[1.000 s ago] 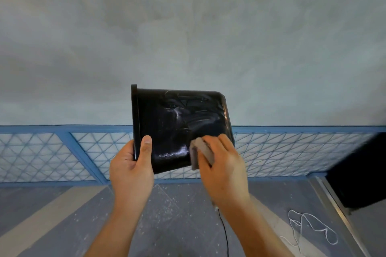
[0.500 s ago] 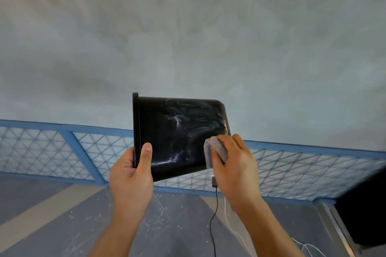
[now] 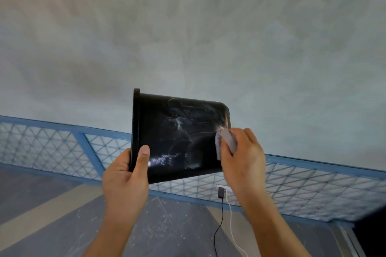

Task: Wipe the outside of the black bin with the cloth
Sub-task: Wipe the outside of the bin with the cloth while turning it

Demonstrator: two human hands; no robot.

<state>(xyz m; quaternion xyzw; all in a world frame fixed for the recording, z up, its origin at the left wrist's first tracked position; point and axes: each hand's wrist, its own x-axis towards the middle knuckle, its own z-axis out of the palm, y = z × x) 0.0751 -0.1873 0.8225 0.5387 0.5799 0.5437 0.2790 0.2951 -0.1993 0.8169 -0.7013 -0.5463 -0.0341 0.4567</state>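
**Grey wall behind, bin held up for wiping**

Grey mottled wall (image 3: 188,37) fills the background behind the black bin (image 3: 177,137); a blue lattice panel (image 3: 52,148) runs behind and below it, with dusty floor (image 3: 52,204) lower down.

- Bin is in the air, lying on its side, rim to the left and base to the right, one broad outer face toward the camera.
- Left hand (image 3: 125,181) grips the bin's rim at its lower left corner, thumb laid on the outer face. Its fingers are hidden behind the bin.
- Right hand (image 3: 242,158) holds the grey folded cloth (image 3: 227,141), fingers curled over it, pressing it on the bin's right edge near the base corner.
- Whitish smears show mid-face and just beside the left thumb.

Doing it well, as I judge it:
- Hold the rim firmly so the bin does not swing under pressure.
- Keep the cloth flat and make overlapping strokes from base toward rim.
- Shift the thumb to reach the smear beside it.
- Rotate the bin for the hidden faces.

Count:
- Bin: one.
- Cloth: one.
- Hands: two.
- Below the bin: one dark plug (image 3: 221,192), one black cable (image 3: 219,229), one white cable (image 3: 232,225).
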